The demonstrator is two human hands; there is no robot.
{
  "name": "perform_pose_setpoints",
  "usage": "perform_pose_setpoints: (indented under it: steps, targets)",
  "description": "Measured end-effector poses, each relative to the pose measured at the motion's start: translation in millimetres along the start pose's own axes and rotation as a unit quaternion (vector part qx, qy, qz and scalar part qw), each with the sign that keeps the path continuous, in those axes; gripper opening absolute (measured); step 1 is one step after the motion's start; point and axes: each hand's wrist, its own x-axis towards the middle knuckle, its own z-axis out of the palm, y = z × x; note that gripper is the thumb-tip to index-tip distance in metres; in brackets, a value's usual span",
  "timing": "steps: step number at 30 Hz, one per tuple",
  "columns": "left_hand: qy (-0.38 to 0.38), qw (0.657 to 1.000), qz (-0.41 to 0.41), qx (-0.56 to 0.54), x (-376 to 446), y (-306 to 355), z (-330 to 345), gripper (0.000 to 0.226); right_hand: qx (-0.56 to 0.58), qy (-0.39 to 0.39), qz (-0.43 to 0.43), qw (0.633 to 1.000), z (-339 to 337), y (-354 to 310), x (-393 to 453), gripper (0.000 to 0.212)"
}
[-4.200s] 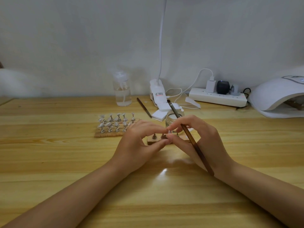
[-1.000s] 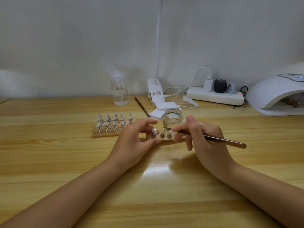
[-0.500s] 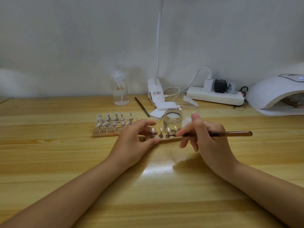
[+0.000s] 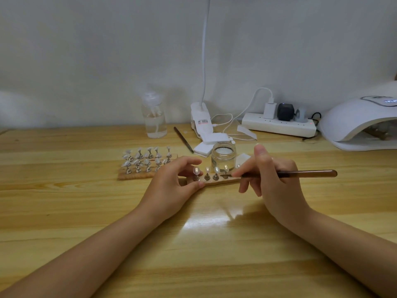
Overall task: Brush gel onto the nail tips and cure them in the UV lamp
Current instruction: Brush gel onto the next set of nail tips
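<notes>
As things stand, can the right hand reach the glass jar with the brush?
Probably yes: the right hand holds the brush just before the open glass jar; only the small nail tips stand between.

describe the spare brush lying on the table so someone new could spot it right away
Start at the clear plastic pump bottle standing against the wall on the wooden table, and look just right of it, before the white clip-on lamp base. There a thin dark brush lies slanted on the wood. Unlike the brown-handled brush in the right hand, nobody touches it.
</notes>
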Motion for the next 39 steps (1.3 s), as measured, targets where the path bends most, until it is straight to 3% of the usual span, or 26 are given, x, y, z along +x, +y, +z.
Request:
perform_pose_setpoints:
  steps: [21, 39]
  targets:
    - [0.004, 1.000, 0.005, 0.015, -1, 0, 0, 0.039, -0.006, 0.007, 0.019, 1.000, -8, 6, 7, 0.058]
    - [0.003, 1.000, 0.004, 0.031, 0, -1, -1, 0.040, -0.049, 0.010, -0.013, 0.999, -27, 11, 18, 0.052]
